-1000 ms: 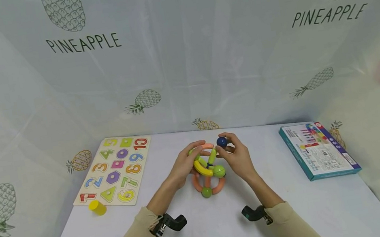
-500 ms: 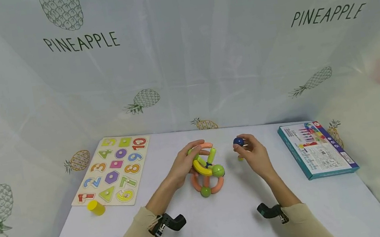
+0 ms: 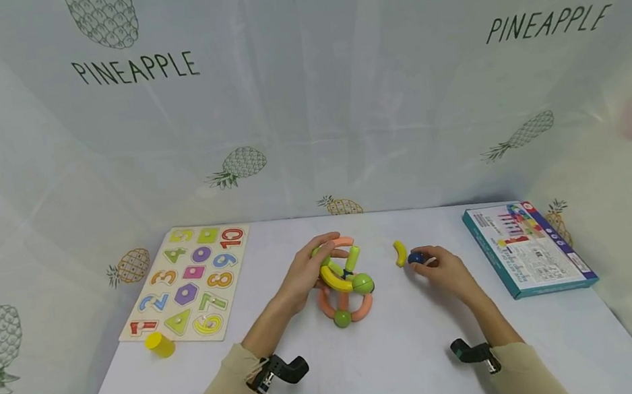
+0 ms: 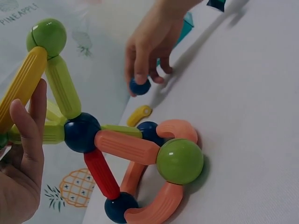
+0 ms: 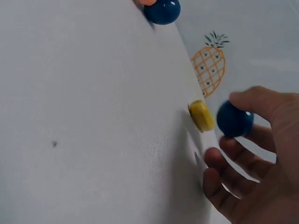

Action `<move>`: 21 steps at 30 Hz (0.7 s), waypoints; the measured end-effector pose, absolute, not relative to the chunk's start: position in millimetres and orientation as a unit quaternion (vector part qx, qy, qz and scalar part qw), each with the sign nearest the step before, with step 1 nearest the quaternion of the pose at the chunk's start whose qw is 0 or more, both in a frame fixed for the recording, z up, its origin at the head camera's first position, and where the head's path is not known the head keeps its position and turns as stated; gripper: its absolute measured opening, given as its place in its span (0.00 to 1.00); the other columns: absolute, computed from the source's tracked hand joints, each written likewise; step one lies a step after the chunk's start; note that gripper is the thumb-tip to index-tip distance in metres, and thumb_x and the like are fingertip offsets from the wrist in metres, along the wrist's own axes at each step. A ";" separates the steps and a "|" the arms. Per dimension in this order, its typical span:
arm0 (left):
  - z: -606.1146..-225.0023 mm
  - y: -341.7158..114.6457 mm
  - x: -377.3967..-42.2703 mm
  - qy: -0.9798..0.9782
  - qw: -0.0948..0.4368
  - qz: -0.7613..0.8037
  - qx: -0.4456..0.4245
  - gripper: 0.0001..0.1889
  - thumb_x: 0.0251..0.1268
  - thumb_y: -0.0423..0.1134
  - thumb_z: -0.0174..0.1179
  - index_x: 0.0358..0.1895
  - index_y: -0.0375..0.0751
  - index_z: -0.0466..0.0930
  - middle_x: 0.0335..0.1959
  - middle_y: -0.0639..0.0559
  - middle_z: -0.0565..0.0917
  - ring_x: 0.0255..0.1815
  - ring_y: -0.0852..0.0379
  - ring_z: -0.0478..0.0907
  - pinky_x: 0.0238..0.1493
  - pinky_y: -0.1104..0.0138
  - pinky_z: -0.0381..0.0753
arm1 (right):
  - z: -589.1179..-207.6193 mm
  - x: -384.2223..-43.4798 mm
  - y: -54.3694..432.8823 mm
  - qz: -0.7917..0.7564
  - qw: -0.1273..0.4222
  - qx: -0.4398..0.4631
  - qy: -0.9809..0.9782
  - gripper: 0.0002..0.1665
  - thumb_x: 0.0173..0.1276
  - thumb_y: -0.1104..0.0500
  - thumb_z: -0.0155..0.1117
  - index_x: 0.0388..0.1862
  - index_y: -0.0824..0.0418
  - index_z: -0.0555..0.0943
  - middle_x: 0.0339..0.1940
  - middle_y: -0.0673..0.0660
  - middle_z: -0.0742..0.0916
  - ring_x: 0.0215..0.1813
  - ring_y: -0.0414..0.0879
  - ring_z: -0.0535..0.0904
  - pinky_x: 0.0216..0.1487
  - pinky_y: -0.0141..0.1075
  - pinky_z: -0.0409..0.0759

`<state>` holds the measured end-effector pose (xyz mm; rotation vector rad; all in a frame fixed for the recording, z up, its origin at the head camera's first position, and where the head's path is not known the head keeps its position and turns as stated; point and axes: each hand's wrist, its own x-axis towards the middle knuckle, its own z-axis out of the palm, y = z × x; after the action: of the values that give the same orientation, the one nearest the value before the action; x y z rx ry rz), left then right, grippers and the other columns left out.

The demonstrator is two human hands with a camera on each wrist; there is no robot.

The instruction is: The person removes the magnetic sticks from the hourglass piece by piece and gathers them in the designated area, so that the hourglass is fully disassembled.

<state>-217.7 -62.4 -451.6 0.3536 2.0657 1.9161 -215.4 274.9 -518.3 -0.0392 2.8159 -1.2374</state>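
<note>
My left hand [image 3: 305,272] grips the upper left side of a ball-and-rod magnetic construction. In the left wrist view the fingers lie at its yellow curved rod [image 4: 22,88]. The construction joins a green ball [image 4: 180,161], several navy balls, lime rods, a red rod [image 4: 102,174] and curved coral rods [image 4: 156,205] near the table. To its right, my right hand [image 3: 448,270] pinches a navy blue ball [image 5: 234,119] between thumb and fingertips, low over the table. Beside that ball lies a loose yellow curved rod [image 3: 401,253].
A wooden number puzzle board [image 3: 187,286] lies at the left, with a yellow cylinder [image 3: 160,345] at its near edge. On the right lies a flat teal-edged toy box [image 3: 529,249]. A pineapple-print curtain [image 3: 300,90] hangs behind the table.
My right hand has moved right and down with the navy ball, away from the construction, bringing the loose yellow rod into view. The left hand stays in place on the construction.
</note>
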 end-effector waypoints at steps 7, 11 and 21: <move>-448.3 -62.9 -218.0 0.725 0.149 0.662 0.118 0.22 0.76 0.62 0.49 0.68 0.65 0.73 0.53 0.52 0.86 0.24 0.57 0.77 0.23 0.65 0.77 | -509.4 -194.8 268.0 -0.411 0.113 -0.095 0.900 0.27 0.67 0.50 0.71 0.62 0.57 0.80 0.46 0.55 0.83 0.45 0.50 0.77 0.41 0.39 0.78; -448.7 -62.6 -217.9 0.721 0.154 0.665 0.119 0.24 0.76 0.61 0.49 0.70 0.61 0.72 0.54 0.51 0.86 0.23 0.57 0.76 0.21 0.68 0.76 | -510.1 -184.3 265.7 -0.415 0.158 -0.134 0.886 0.24 0.67 0.49 0.71 0.61 0.54 0.81 0.47 0.53 0.84 0.46 0.49 0.77 0.42 0.39 0.77; -451.2 -61.9 -217.9 0.718 0.154 0.668 0.121 0.23 0.77 0.61 0.49 0.68 0.63 0.73 0.53 0.50 0.86 0.22 0.57 0.76 0.20 0.69 0.76 | -512.9 -173.3 262.0 -0.401 0.181 -0.169 0.882 0.22 0.66 0.51 0.72 0.57 0.52 0.80 0.47 0.49 0.83 0.45 0.47 0.77 0.43 0.36 0.76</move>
<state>-217.9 -61.9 -451.2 0.3458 2.0582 1.9137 -173.3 262.0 -512.9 -0.4779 2.4903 -1.1317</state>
